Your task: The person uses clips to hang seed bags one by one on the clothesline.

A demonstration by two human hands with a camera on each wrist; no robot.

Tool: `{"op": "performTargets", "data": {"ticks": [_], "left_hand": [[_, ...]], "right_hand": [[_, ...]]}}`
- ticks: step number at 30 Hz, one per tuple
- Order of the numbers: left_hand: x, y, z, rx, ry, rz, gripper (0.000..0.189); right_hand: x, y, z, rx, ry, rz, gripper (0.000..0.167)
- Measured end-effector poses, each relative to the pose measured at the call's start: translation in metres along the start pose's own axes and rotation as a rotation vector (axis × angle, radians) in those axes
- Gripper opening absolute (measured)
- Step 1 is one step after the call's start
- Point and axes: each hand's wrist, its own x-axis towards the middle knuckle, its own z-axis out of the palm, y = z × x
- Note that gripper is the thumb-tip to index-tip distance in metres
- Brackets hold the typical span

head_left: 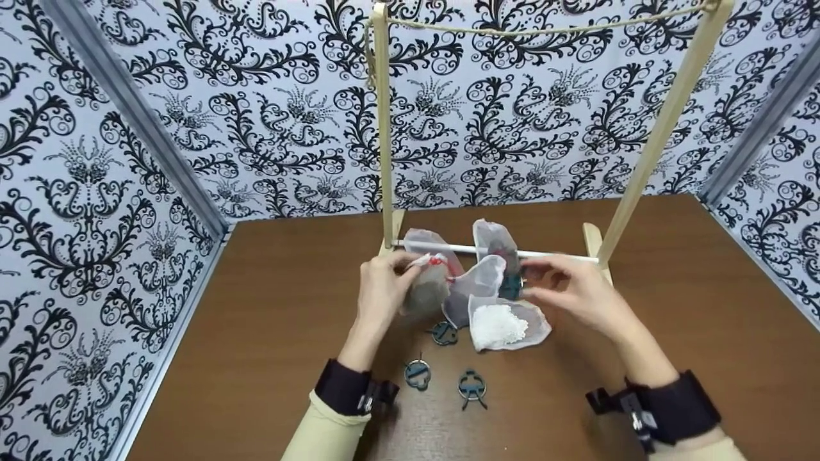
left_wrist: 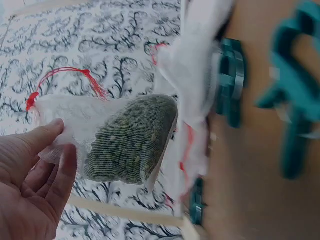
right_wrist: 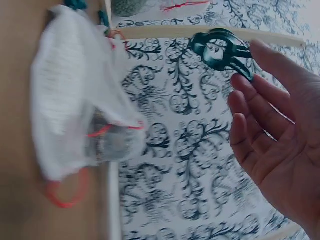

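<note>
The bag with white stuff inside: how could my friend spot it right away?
Find the wooden frame on the brown table. By its white rod are mesh bags. The white-filled bag lies frontmost; the others look darker inside.

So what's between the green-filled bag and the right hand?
Head view: past the green-filled bag, another mesh bag, a third bag behind it, then the green clip the right hand pinches.
</note>
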Motion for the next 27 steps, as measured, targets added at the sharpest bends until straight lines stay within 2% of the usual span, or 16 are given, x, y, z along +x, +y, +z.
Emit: {"op": "performTargets", "data": {"ticks": [2,6,11,15,20,24,27], "left_hand": [[0.01,0.011,-0.003,-0.026,-0.019,-0.006,0.01],[0.034,0.037,-0.013,-0.063,-0.052,0.023,0.014],[0.066,0.071,-0.029,-0.019,-0.114,0.039,0.017],[0.092,0.094,-0.043,0.016,-0.134,0.042,0.02],[0.122,0.118,-0.059,0.108,-0.086,0.05,0.023],[0.143,0.138,-0.069,0.237,-0.024,0.051,0.028],[0.156,0.151,-0.074,0.296,0.023,0.077,0.029]], "right_hand": [[0.016,-0.005,-0.006,0.008,0.035,-0.071,0.043],[0.051,-0.018,-0.018,-0.009,0.09,-0.167,0.045],[0.091,-0.041,-0.034,-0.066,0.165,-0.157,0.041],[0.118,-0.064,-0.047,-0.135,0.224,-0.143,0.036],[0.148,-0.089,-0.057,-0.19,0.302,-0.14,0.031],[0.168,-0.109,-0.063,-0.157,0.392,-0.121,0.024],[0.182,-0.124,-0.066,-0.149,0.472,-0.135,0.02]]}}
